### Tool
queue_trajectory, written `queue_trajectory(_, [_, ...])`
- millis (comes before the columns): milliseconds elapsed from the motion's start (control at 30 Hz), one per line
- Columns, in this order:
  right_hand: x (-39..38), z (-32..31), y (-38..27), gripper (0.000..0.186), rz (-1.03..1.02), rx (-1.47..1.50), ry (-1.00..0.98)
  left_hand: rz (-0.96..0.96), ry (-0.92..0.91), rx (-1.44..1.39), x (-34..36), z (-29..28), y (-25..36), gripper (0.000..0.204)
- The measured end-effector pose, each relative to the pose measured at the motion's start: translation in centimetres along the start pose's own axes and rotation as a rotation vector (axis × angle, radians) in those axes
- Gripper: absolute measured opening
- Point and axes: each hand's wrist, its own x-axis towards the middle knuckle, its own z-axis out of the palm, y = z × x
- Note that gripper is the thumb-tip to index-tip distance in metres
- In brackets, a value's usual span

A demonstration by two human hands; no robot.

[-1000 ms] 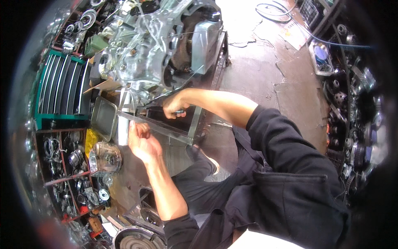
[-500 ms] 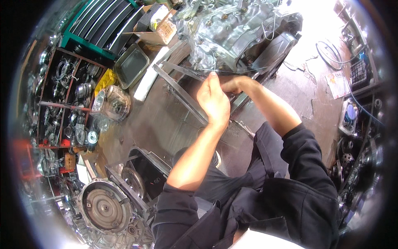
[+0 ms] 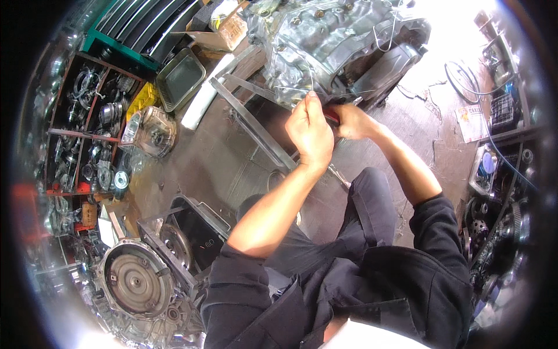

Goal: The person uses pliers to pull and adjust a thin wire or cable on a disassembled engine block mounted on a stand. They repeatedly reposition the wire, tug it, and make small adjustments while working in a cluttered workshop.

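My left hand [image 3: 310, 131] is closed, thumb uppermost, pinching a thin metal wire [image 3: 312, 77] just in front of a large silver metal housing [image 3: 325, 43], which looks like a transmission case. Right beside it, my right hand [image 3: 356, 122] wraps round a red-handled tool [image 3: 332, 115]. Most of that tool is hidden by the fingers, so its kind cannot be made out. The housing rests on a metal frame stand [image 3: 250, 125], whose bars reach out below my hands. Another piece of bent wire [image 3: 383, 45] hangs on the housing's right side.
On the left are a parts rack [image 3: 84, 135], a green-edged cabinet [image 3: 96, 43], a metal tray [image 3: 181, 78] and a clear plastic container [image 3: 154, 132]. A round-faced transmission [image 3: 137, 281] lies lower left. Coiled cable [image 3: 463, 81] and shelves of gears [image 3: 479, 227] are on the right.
My right hand has drawn back from under the housing edge, and the red tool in it now shows. My left hand stays pinched on the wire. The whole view has shifted slightly.
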Motion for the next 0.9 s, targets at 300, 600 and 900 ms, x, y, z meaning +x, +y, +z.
queue_trajectory(300, [0.2,0.2,-0.3,0.032,0.149,-0.008,-0.042,0.430,-0.068,0.345,-1.2,1.1,-3.4,0.032])
queue_trajectory(600, [-0.2,2.1,1.4,0.032,0.092,-0.034,0.066,0.548,-0.150,0.467,-1.8,-0.9,-4.5,0.032])
queue_trajectory(900, [-8.6,2.9,0.2,0.044,0.417,0.250,0.217,0.550,-0.159,0.548,-1.9,-0.1,-4.6,0.036])
